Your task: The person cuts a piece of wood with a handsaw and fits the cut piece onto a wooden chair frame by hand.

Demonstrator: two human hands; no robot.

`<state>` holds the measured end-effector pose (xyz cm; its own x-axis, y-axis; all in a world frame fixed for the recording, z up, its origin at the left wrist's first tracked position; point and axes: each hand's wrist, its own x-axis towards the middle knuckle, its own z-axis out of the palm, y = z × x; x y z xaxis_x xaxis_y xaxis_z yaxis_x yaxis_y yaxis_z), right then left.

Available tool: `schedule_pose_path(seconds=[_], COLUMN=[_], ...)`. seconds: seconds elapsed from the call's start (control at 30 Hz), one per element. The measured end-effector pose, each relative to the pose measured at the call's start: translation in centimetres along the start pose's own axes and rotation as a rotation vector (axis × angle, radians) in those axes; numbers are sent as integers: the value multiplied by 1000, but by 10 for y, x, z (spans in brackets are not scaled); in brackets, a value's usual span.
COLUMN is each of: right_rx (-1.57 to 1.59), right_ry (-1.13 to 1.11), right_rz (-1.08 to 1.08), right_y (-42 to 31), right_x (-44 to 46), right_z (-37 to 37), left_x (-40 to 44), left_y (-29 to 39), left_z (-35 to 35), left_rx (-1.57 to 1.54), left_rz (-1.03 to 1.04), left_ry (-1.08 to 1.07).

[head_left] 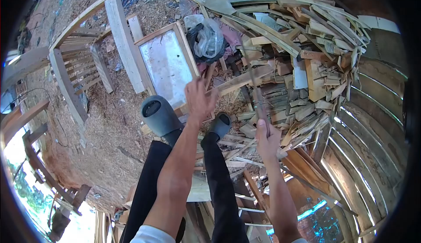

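My left hand [199, 99] is over the lower right corner of a wood-framed panel [164, 63], its fingers apart and nothing seen in them. In my right hand [268, 141] is the handle of a long thin tool [258, 96], its dark blade pointing up and away, blurred toward the tip. A wooden board [245, 78] lies behind the blade, running from near my left hand toward the scrap pile. Whether my left fingers touch the frame or the board, I cannot tell.
Scrap wood [315, 67] is heaped at the right. Plastic bags [208, 41] lie beyond the panel. A slatted wooden frame [66, 80] stands at the left, near a long beam [125, 45]. My feet in dark clogs [162, 118] are on the shaving-covered ground.
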<state>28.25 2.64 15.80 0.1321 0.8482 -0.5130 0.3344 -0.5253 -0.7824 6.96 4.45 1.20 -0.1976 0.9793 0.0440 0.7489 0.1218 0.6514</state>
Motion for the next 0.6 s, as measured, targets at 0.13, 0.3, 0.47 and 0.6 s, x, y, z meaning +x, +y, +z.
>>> schedule_pose_path(seconds=[0.13, 0.3, 0.47, 0.6], right_rx=[-219, -206, -178, -197], right_ry=[-116, -123, -103, -136], right_rz=[15, 69, 37, 92], right_y=[28, 28, 23, 13], right_x=[-13, -30, -24, -14], right_z=[-8, 1, 12, 14], left_x=[-13, 10, 32, 29], left_y=[-3, -1, 2, -2], left_z=[-10, -1, -7, -8], left_rx=[87, -81, 12, 53], left_rz=[190, 77, 112, 206], left_ry=[-355, -297, -358, -382])
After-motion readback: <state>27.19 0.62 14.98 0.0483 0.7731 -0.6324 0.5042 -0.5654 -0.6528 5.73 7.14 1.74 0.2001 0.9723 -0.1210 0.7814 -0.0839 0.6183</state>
